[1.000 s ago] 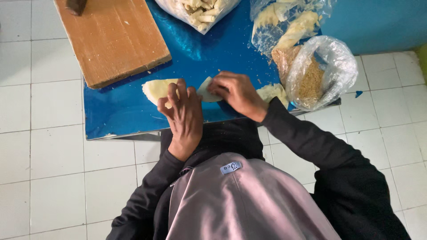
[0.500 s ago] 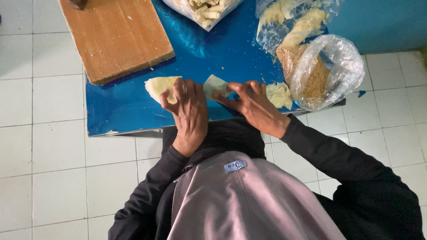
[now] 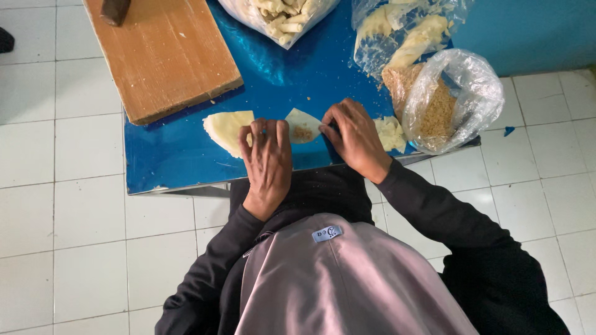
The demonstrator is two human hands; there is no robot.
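From the head camera we saw our left hand (image 3: 268, 162) lying flat, fingers spread, on the blue table (image 3: 174, 161), touching the filled wrapper (image 3: 302, 126). Our right hand (image 3: 355, 136) pinched that wrapper's edge. A stack of wrappers (image 3: 226, 129) lay just left; a wooden board (image 3: 164, 53) sat beyond.

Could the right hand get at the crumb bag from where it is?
Probably yes. The right hand rests on the blue table beside the crumb bag, whose mouth opens toward it; only a dough lump lies between.
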